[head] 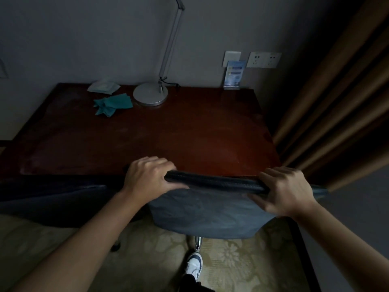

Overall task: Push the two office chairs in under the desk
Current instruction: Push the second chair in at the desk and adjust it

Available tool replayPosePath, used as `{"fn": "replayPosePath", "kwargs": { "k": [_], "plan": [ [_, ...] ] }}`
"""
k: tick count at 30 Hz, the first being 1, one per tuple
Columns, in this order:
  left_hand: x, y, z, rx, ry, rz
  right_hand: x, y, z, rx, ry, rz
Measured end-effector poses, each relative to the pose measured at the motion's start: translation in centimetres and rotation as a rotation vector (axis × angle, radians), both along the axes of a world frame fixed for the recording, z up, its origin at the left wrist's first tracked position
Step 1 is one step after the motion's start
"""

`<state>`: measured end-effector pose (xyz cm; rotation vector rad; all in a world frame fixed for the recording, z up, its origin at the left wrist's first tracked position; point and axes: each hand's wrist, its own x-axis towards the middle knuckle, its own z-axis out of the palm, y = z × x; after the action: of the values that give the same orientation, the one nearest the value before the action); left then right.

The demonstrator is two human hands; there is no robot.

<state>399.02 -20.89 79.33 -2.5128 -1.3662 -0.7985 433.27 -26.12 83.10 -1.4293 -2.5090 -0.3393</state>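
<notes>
both my hands clamp the top edge of a dark blue-grey padded office chair [210, 209] at the near edge of the dark red-brown wooden desk [147, 135].

my left hand [147, 178] curls over the left end of the chair's backrest rim, my right hand [284, 192] over the right end, fingers wrapped on the far side. the backrest top touches or nearly touches the desk's near edge. 1 more dark chair back [52, 197] sits just left, also against the desk. far on the desk stand a silver round-based lamp [150, 94], a crumpled teal cloth [112, 104] and a blue card stand [233, 74]. my white shoe [194, 267] rests on the patterned carpet.
</notes>
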Motion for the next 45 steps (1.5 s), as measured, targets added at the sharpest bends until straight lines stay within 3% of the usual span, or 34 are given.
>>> {"fn": "replayPosePath", "kwargs": {
  "k": [3, 7, 12, 14, 17, 20, 25, 27, 29, 33, 36, 45],
  "plan": [
    [0.8, -2.7, 0.2, -0.035, 0.004, 0.034, 0.5, -1.4, 0.5, -0.027, -0.012, -0.011],
    [2.5, -6.5, 0.5, -0.128, 0.043, 0.088, 1.6, -3.1, 1.3, -0.213, -0.089, -0.095],
    [4.0, -8.3, 1.1, -0.253, 0.089, 0.196, 0.0, -3.2, 2.5, -0.528, -0.261, -0.4],
    [3.9, -8.5, 1.5, -0.319, 0.11, 0.17, -3.1, -3.2, 2.6, -0.573, -0.344, -0.434],
    [1.4, -8.3, 2.0, -0.453, 0.018, 0.001, -10.0, -3.5, 2.0, -0.582, -0.223, -0.312],
    [-4.8, -8.0, 3.3, -0.515, -0.135, -0.063, -17.6, -3.0, 2.1, -0.596, -0.036, -0.126],
    [-20.3, -9.0, 4.5, -0.226, -0.152, 0.296, -29.0, -2.3, 1.8, -0.547, 0.25, 0.0],
    [-27.4, -9.8, 4.5, -0.235, -0.064, 0.489, -33.8, -1.5, 1.4, -0.536, 0.244, 0.028],
    [-33.9, -10.3, 4.1, -0.38, 0.059, 0.625, -37.8, -0.4, 0.9, -0.544, 0.172, -0.002],
    [-44.2, -9.0, 3.6, -0.521, 0.21, 0.728, -43.7, 0.5, -0.4, -0.495, 0.011, -0.137],
    [-47.3, -7.2, 4.0, -0.499, 0.201, 0.615, -45.2, 1.4, -0.7, -0.374, -0.007, -0.194],
    [-51.6, -2.3, 3.0, -0.293, 0.192, 0.237, -47.7, 3.6, -0.8, -0.309, 0.013, -0.217]
  ]
}}
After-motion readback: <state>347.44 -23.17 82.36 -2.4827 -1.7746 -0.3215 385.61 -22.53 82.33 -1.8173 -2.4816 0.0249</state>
